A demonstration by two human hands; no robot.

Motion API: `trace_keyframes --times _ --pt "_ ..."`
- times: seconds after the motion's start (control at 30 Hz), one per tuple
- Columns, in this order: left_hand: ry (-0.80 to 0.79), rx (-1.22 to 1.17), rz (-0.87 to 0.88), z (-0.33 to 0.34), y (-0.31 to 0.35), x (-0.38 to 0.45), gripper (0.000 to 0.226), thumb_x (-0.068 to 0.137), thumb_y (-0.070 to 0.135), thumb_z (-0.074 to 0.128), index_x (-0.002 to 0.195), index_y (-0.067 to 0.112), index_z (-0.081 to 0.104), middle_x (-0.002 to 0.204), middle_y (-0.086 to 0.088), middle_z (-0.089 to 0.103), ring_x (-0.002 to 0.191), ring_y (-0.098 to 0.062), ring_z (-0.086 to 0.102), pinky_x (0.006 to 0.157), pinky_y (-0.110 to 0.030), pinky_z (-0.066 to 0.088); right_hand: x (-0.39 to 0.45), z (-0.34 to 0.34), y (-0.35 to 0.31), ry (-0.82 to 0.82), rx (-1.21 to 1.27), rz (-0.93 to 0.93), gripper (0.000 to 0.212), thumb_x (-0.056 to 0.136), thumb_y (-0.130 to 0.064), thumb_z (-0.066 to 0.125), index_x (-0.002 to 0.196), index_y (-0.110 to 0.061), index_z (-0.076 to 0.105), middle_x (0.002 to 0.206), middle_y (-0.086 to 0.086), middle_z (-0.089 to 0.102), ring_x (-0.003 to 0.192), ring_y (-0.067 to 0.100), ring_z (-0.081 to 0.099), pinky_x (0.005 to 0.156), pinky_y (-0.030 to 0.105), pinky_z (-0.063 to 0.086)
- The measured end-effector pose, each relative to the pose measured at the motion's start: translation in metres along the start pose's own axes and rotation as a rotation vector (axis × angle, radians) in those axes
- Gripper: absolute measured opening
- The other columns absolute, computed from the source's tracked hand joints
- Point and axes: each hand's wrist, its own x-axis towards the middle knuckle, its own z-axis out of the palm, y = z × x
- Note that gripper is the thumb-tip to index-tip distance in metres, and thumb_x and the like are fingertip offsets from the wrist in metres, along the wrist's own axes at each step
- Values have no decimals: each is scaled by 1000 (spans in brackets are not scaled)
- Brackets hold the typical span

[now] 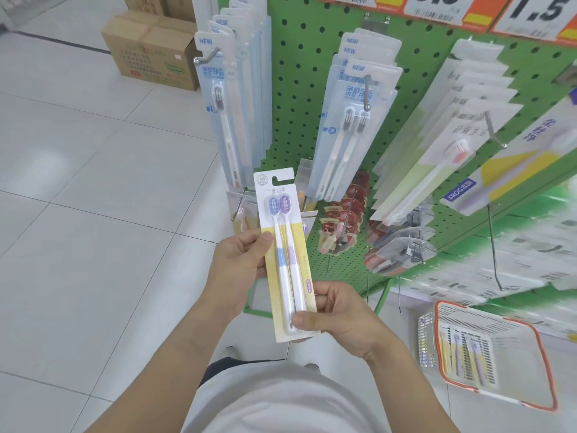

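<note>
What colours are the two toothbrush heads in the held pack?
Toothbrush heads: one blue, one purple; head view.

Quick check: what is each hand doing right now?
Left hand: grips the toothbrush pack at its left edge.
Right hand: pinches the pack's lower end.

Price tags cut off at top edge; shelf at right blurred; pack hides fingers of left hand and right hand.

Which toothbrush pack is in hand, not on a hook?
The yellow-card twin pack with blue and purple brushes: left hand grips its edge, right hand pinches its bottom. The pale-blue packs hang on the pegboard.
</note>
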Motion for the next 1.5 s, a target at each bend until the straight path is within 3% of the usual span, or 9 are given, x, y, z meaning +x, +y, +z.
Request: trace_keyframes --times 0.33,0.5,0.67,0.73,0.9,1.03,1.23,1.4,1.5 --pt "-40 88 47 0 4 -1 19 100 10 59 114 6 70 96 -15 78 82 -26 75 72 -33 62 3 0 3 40 106 14 30 73 0 80 101 -10 78 101 20 76 83 27 75 70 36 59" --pt "-66 67 76 -3 5 -2 19 97 5 61 115 3 67 95 -19 77 84 -31 76 73 -41 63 0 0 3 4 112 16 49 67 -21 92 112 -12 74 104 14 76 88 26 74 69 35 61" --pt "-80 -85 8 -4 4 0 29 95 7 58 122 -2 63 102 -17 76 80 -25 74 67 -32 60 2 0 -1 -111 332 63 70 89 -53 67 138 -3 57 135 29 59 123 45 59 107 58 44" --pt "-124 -144 -20 -3 3 0 37 92 11 59 126 -4 59 105 -18 73 81 -25 71 67 -30 58 3 1 -4 -172 358 87 62 97 -52 51 142 -10 55 137 28 57 120 48 60 107 62 39" --pt "-262 -110 -25 -1 1 -3 38 94 14 57 128 -1 59 107 -15 71 93 -29 68 81 -36 60 6 1 -2 -120 413 52 71 69 -49 89 117 -4 62 97 18 64 78 27 62 74 34 50" --pt "-250 53 47 6 4 -5 31 99 4 57 129 8 62 119 -12 71 109 -30 69 86 -31 59 4 -3 3 -21 295 -8 84 52 -41 99 118 -5 61 93 8 71 78 15 68 69 22 52" --pt "-173 -63 33 0 5 -3 60 81 8 65 139 17 55 123 -9 71 109 -27 71 81 -34 60 2 -7 5 174 -15 -56 43 70 -22 92 108 -12 75 108 11 77 91 21 72 78 31 56" --pt "-110 77 69 2 10 -6 28 95 7 65 121 16 65 109 -4 76 101 -25 73 74 -34 61 -7 -13 1 139 -146 -37 42 70 -2 88 101 10 63 95 10 78 79 18 72 69 30 57" --pt "-55 170 109 2 9 -8 22 91 10 71 112 18 69 101 0 79 94 -22 75 71 -28 60 -7 -14 3 85 -188 -39 42 72 -9 90 103 7 67 101 13 78 88 25 74 80 43 57"
